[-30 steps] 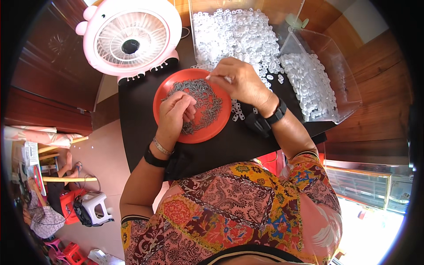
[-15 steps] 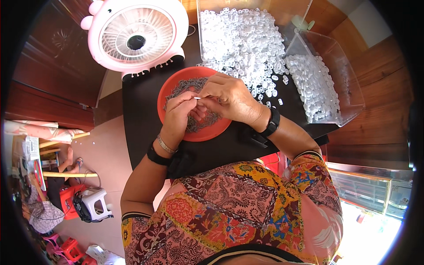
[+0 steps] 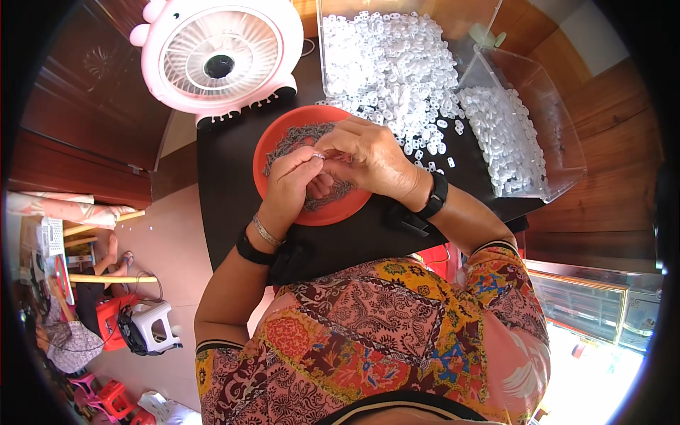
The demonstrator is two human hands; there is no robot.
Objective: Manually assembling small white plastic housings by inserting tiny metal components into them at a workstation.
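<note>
Over a red bowl [image 3: 260,166] of grey screws [image 3: 297,136], my two hands meet fingertip to fingertip. Thumb and forefinger of my left hand [image 3: 287,180] pinch a small white plastic piece [image 3: 318,156], mostly covered by the fingers. My right hand [image 3: 386,159] is closed in a pinch against that same piece; whatever sits between its fingertips is hidden. Beyond the bowl, a heap of white oval plastic pieces [image 3: 389,64] with two holes each spills out of a clear bin onto the dark table [image 3: 230,205].
A pink animal-shaped fan [image 3: 219,67] stands at the back left. On the right, a second clear bin [image 3: 563,145] holds more white pieces. Wooden panels [image 3: 602,177] rise beyond it. Stools [image 3: 152,329] and another person's legs [image 3: 117,265] are on the floor at left.
Both hands stay over the bowl. The fingertips have shifted slightly, and the white piece has turned a little and moved slightly right in the left hand's pinch.
</note>
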